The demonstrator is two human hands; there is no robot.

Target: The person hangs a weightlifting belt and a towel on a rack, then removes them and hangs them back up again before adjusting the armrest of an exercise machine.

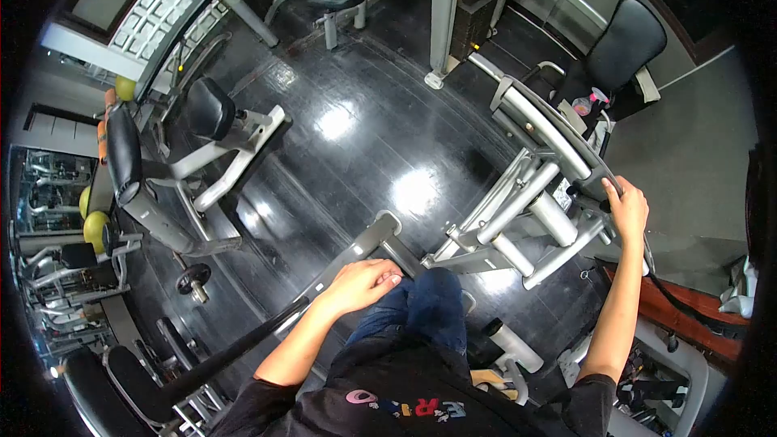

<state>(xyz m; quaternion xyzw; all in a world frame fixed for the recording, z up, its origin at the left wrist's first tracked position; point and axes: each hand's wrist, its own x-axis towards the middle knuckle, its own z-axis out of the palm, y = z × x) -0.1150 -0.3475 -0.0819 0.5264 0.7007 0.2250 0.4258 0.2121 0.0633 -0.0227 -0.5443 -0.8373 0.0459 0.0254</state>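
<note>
Near the centre bottom, my left hand rests by my thigh, next to a grey metal machine frame; its fingers are curled together, and whatever may be inside them is hidden. Over on the right, my right hand is on the edge of a grey machine with curved tubes, its fingers bent over the dark rim and the thumb on the near side. A black bar runs below my left forearm. My jeans show between the arms.
A black-padded bench stands at the left, with a weight plate below it. A spray bottle sits beside a black seat at upper right. Yellow balls lie far left. A red-brown bench is at lower right.
</note>
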